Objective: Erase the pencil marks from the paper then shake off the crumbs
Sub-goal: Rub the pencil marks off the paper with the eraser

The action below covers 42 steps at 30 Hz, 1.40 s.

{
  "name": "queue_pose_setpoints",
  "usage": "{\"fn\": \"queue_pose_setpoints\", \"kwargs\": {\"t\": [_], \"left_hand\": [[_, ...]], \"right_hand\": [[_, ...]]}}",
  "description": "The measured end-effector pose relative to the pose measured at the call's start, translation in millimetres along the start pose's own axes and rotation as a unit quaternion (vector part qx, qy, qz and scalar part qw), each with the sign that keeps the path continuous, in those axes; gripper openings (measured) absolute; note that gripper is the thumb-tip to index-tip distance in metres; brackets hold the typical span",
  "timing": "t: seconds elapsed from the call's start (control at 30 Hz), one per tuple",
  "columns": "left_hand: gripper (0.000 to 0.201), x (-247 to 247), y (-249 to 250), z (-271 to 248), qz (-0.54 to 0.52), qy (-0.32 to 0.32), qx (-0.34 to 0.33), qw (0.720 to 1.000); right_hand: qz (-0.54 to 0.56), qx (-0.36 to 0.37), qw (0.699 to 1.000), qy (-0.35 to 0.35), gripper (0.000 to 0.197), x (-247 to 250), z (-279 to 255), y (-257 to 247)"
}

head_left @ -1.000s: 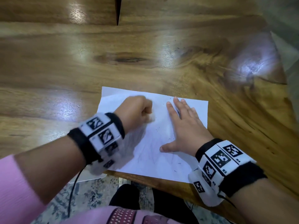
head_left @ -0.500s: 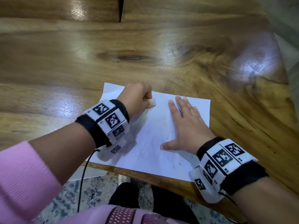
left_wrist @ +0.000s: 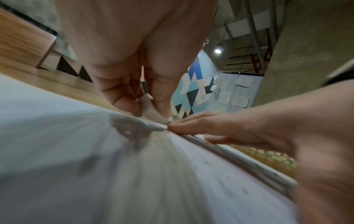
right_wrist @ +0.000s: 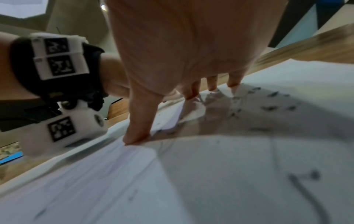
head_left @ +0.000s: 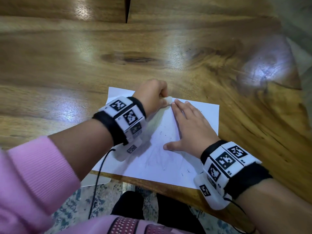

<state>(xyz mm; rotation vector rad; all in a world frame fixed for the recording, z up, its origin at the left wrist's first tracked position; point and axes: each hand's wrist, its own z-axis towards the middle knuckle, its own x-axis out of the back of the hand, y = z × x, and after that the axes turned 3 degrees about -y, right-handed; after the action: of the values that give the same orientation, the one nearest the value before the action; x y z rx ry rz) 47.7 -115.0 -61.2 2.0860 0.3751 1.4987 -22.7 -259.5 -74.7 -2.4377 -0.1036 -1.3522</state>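
Presently, a small white rubber eraser (head_left: 168, 99) is being pinched in the curled grip of the left hand (head_left: 152, 95) and pressed against the far edge of the white rectangular paper sheet (head_left: 172, 166). Just beside that grip, the sheet is being held flat on the glossy wooden counter (head_left: 84, 56) by the outstretched right hand (head_left: 194, 130), dark eraser crumbs (head_left: 188, 171) being scattered behind it.

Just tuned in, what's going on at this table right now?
A person is erasing pencil marks from a sheet of paper on a wooden table. The left hand grips a small white eraser at the sheet's far edge. The right hand lies flat on the paper, fingers spread. Faint marks and dark crumbs are on the sheet; nothing has been shaken off yet.
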Motion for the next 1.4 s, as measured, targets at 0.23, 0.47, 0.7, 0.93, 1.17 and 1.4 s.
{"fn": "queue_pose_setpoints", "kwargs": {"t": [0.23,0.47,0.7,0.93,1.17,1.4], "left_hand": [[0.013,-9,-10,-33,-0.01,-0.035,-0.001,0.999],[0.016,-3,-2,-14,0.003,-0.037,-0.015,0.999],[0.014,-9,-12,-45,0.017,-0.074,-0.012,0.997],[0.018,-1,-6,-20,0.032,-0.074,-0.011,0.997],[0.028,-15,-19,-62,0.013,-0.097,-0.031,0.995],[0.016,2,-11,-22,0.019,-0.066,-0.006,0.998]], "right_hand": [[0.022,-0.004,1.0,0.003,0.122,-2,0,0],[0.021,-0.004,1.0,0.005,0.123,-3,1,0],[0.019,-0.008,1.0,0.006,0.122,-2,0,0],[0.0,-0.008,1.0,0.004,0.122,-1,-1,-1],[0.01,-0.01,1.0,0.004,0.123,-1,-1,0],[0.011,-0.008,1.0,0.005,0.122,0,-2,0]]}}
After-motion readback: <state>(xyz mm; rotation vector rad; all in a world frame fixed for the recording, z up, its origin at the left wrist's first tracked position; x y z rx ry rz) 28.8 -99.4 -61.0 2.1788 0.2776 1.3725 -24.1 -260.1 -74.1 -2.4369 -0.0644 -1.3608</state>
